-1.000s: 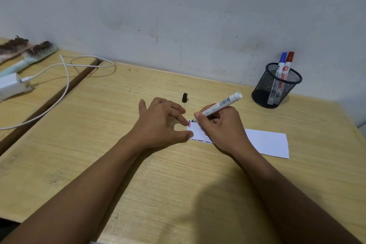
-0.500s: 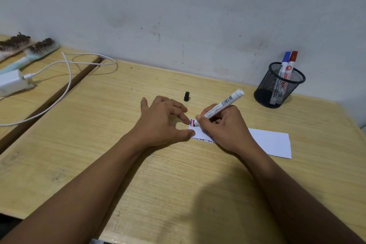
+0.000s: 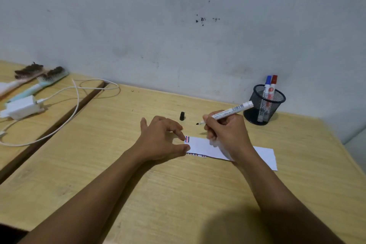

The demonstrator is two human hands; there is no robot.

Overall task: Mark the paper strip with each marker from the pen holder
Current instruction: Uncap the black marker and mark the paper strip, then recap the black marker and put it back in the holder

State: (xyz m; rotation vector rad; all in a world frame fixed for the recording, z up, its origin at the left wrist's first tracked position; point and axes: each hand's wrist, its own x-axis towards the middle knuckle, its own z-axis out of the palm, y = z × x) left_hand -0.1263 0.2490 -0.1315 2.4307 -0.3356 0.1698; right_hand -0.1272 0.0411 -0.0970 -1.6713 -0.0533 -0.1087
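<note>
A white paper strip (image 3: 200,145) lies flat on the wooden desk (image 3: 178,194), with short red, blue and black marks at its left end. My left hand (image 3: 161,139) pins that left end with its fingertips. My right hand (image 3: 227,132) grips an uncapped white marker with a black tip (image 3: 229,114), lifted a little above and behind the strip, tip pointing left. Its black cap (image 3: 182,116) stands on the desk behind my left hand. A black mesh pen holder (image 3: 264,105) at the back right holds a blue marker (image 3: 267,85) and a red marker (image 3: 273,86).
A white charger (image 3: 21,108) with a looping cable (image 3: 77,93) and two brushes (image 3: 39,77) lie on the neighbouring desk at left. A dark gap (image 3: 59,127) separates the desks. A grey wall (image 3: 178,25) runs behind.
My right hand has lifted the marker's tip off the strip's left end and drawn it back. A black mark now sits beside the red and blue ones. The camera has tilted up.
</note>
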